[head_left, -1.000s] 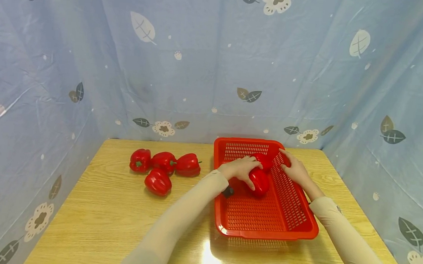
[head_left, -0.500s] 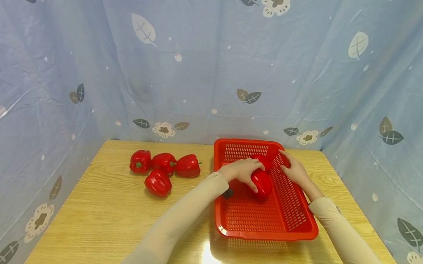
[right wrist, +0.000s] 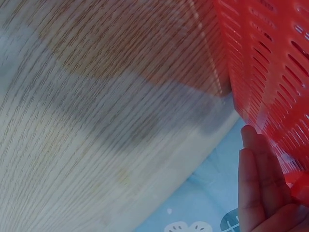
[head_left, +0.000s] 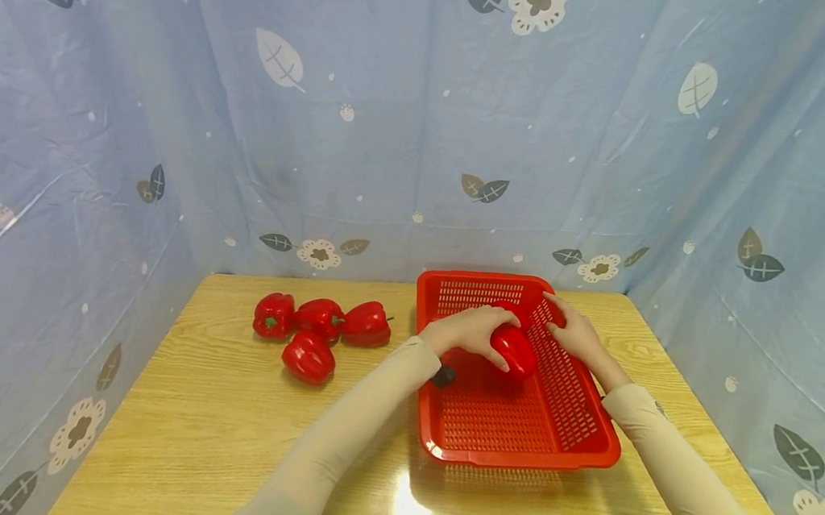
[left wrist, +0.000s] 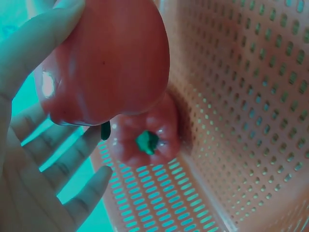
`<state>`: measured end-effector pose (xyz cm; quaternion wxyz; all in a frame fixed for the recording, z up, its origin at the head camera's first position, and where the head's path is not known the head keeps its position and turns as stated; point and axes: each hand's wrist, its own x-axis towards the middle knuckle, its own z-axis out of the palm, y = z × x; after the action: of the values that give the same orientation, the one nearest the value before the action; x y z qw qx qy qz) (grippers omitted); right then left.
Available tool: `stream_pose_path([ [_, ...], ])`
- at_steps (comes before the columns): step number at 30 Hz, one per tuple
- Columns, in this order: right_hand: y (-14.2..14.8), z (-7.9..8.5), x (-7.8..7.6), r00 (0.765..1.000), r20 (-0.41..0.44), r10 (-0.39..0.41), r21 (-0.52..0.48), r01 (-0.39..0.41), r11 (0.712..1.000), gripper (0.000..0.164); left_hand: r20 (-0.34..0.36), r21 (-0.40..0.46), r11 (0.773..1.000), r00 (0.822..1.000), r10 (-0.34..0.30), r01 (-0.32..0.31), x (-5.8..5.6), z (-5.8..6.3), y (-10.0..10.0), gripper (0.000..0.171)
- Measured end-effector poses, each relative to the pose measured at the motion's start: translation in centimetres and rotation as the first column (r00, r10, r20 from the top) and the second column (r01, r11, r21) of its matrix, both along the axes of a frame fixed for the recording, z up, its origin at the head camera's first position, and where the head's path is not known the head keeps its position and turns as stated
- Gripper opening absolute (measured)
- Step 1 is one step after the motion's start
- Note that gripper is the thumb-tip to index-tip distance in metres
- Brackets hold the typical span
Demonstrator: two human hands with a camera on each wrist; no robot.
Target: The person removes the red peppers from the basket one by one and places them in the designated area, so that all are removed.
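My left hand (head_left: 474, 333) is inside a red plastic basket (head_left: 498, 461), gripping a red bell pepper (head_left: 514, 353) between thumb and fingers. In the left wrist view the held bell pepper (left wrist: 111, 58) hangs over a second bell pepper (left wrist: 145, 140), whose green stem faces the camera. That second pepper shows only partly in the head view, behind the left hand. My right hand (head_left: 575, 331) holds the basket's right rim, thumb and forefinger over the inner side. The right wrist view shows its other fingers (right wrist: 258, 179) lying straight along the outside of the slotted wall.
Several red bell peppers (head_left: 308, 356) lie grouped on the wooden table (head_left: 209, 435), left of the basket. A patterned blue curtain (head_left: 365, 124) encloses the table at the back and both sides.
The left hand has shifted the gripped bell pepper slightly right, toward the basket's right wall, tilting it a little. The right hand and basket stay in place.
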<state>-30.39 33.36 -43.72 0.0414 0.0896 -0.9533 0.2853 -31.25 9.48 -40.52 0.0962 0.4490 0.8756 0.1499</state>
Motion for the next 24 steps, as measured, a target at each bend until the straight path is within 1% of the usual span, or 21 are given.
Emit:
stream_pose_path([
  [5, 0.0, 0.0, 0.0, 1.0, -0.005, -0.002, 0.004, 0.002, 1.0, 0.059, -0.006, 0.04, 0.999, 1.0, 0.0, 0.0, 0.1, 0.6, -0.4, 0.077],
  [15, -0.1, 0.0, 0.0, 1.0, -0.014, -0.002, 0.01, 0.003, 1.0, 0.058, 0.024, 0.126, 0.992, 0.999, 0.021, -0.024, 0.0, 1.5, -1.2, 0.076],
  [24, -0.1, 0.1, 0.1, 1.0, -0.015, -0.01, 0.037, 0.011, 0.999, 0.059, 0.087, 0.219, 0.973, 0.994, 0.058, -0.076, 0.4, 2.8, -2.7, 0.077],
])
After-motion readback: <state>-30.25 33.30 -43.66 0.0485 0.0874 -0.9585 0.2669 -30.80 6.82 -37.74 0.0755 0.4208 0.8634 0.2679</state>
